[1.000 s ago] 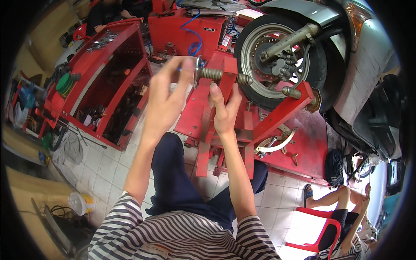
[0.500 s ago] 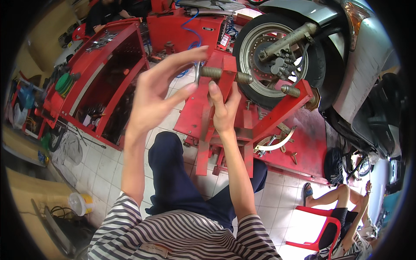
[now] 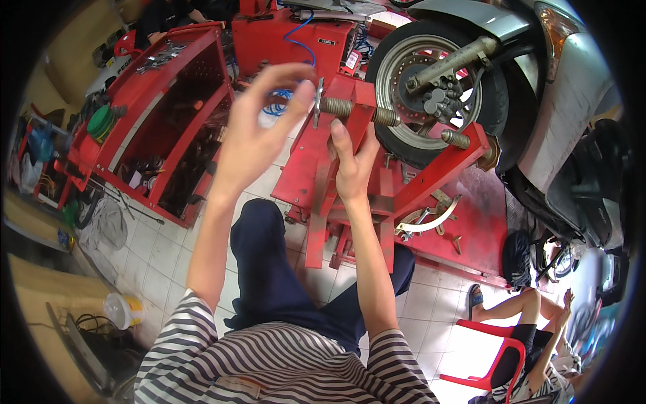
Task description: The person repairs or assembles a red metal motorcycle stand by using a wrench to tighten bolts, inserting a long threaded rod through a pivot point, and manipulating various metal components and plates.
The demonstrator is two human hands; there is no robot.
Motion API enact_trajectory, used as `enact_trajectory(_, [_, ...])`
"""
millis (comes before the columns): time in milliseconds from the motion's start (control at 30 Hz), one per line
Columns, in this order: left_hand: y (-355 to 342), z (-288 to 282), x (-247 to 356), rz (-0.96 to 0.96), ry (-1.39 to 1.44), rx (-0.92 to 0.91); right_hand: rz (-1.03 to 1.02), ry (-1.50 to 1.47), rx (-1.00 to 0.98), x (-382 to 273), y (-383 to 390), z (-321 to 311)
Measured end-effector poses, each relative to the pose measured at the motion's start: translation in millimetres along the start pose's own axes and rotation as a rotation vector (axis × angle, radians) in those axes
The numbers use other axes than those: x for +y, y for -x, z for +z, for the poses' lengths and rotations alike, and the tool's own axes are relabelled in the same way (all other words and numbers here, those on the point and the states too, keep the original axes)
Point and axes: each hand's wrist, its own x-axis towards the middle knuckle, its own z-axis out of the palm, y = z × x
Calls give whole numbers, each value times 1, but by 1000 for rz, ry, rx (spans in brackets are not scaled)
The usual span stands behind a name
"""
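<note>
A threaded screw (image 3: 336,106) passes through the top of a red steel wheel clamp's upright (image 3: 356,101). At its left end is a metal disc handwheel (image 3: 318,103), seen nearly edge-on. Just left of that wheel, my left hand (image 3: 259,124) is smeared by motion, its fingers and thumb curved apart with nothing between them. My right hand (image 3: 354,168) grips the upright below the screw, thumb on the near side. Facing this screw from the right, a second threaded screw (image 3: 456,139) sits in the clamp's other arm (image 3: 437,176). A motorcycle's front wheel (image 3: 431,87) stands beyond the clamp.
On the red lift platform (image 3: 478,222) lie a curved pale metal piece (image 3: 434,223) and small tools. To the left is a red tool cart (image 3: 168,118). Someone sits on a red chair (image 3: 508,357) at the lower right; another person (image 3: 158,23) is at the back.
My left hand has come off the handwheel's edge and its fingers have curled in. My right hand keeps its hold on the upright. The view has shifted slightly.
</note>
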Motion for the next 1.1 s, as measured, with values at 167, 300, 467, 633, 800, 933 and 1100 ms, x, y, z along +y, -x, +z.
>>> enact_trajectory(167, [2,-4,5,328,23,-146,36,-25,-2,-3,0,5])
enact_trajectory(300, [1,5,2,220,54,80,19,-10,1,-3,1,3])
enact_trajectory(467, [5,-4,9,342,-50,-179,21,-29,23,-12,-2,7])
enact_trajectory(633, [8,5,11,83,9,2,-95,39,6,-12,-6,3])
enact_trajectory(800, [8,16,9,235,-20,-104,-40,14,-30,-18,-7,-3])
enact_trajectory(933, [15,8,14,176,99,28,-2,5,-69,-19,-5,0])
enact_trajectory(1100, [8,17,0,131,95,-69,-40,-65,-12,-15,-5,3])
